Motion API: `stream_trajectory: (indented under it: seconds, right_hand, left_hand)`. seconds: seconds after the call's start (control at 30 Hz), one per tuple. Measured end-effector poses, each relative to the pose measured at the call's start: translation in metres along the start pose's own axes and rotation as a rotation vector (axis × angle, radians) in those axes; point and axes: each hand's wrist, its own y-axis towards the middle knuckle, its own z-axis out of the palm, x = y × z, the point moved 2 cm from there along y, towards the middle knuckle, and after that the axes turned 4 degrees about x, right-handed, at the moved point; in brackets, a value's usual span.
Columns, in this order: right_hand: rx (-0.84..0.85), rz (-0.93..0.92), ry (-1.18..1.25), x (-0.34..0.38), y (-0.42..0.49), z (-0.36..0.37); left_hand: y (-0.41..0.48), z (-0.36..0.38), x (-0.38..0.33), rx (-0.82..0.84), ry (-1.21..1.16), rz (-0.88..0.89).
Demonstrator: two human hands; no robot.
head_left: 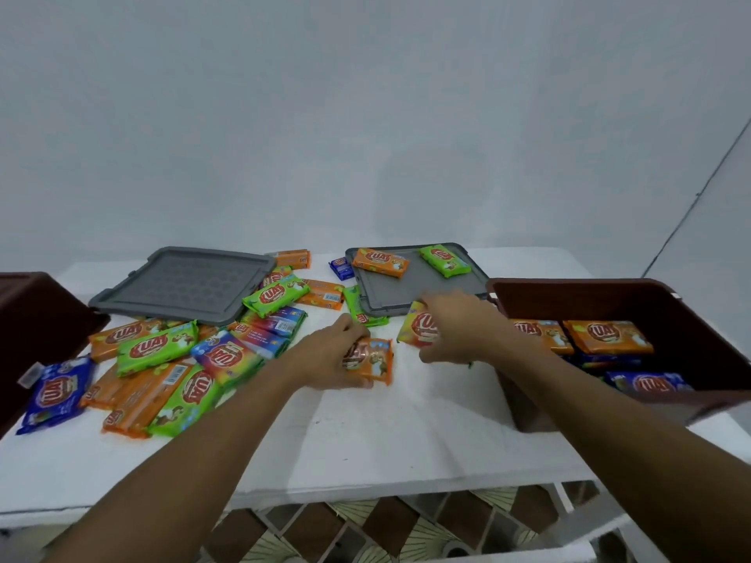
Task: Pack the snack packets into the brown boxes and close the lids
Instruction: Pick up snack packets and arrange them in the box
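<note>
White counter [406, 432] spans mid frame. Head view:

- Left hand [325, 355], frame centre: fingers [352, 327] curled round an orange packet [376, 361] low over the counter. Can't tell whether it touches the top.
- Right hand [455, 327], just right of that: fingers [435, 302] closed on a yellow-red packet [416, 329], gripped by its right end. Slight motion blur. The two held packets are near each other, not touching.
- Right brown box [609, 294], right edge of frame, lid off. Inside: boxed orange packets [607, 337] on top, boxed blue packets [650, 384] toward the near wall.
- Left brown box [36, 319], left edge of frame, mostly cropped. Contents not visible.
- Left grey lid [187, 282], upper left of the counter, lying flat, nothing on it.
- Right grey lid [410, 294], just left of the right brown box, lying flat. It carries a far orange packet [380, 262] and a green packet [445, 260].
- Loose pile [162, 359] of orange, green, blue and multicolour packets, left half of the counter, overlapping, running from the left box toward the gap between the lids.
- Blue packet [55, 394] sits at the pile's left end, against the left brown box.
</note>
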Motion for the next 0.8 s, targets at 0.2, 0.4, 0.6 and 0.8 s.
stream_trajectory:
  seconds: [0.2, 0.4, 0.6, 0.8]
  right_hand:
    - [-0.127, 0.053, 0.194, -0.089, -0.046, -0.047]
    - [-0.134, 0.105, 0.150, -0.204, -0.077, -0.040]
    - [-0.074, 0.047, -0.010, -0.269, -0.078, -0.008]
    - [0.004, -0.044, -0.144, -0.290, -0.074, 0.015]
  left_hand:
    - [0.029, -0.053, -0.074, -0.188, -0.109, 0.013]
    - [0.064, -0.073, -0.171, -0.298, -0.046, 0.128]
    - [0.115, -0.057, -0.242, -0.213, 0.260, 0.204]
    - [0.148, -0.013, -0.267, 0.003, 0.516, 0.071]
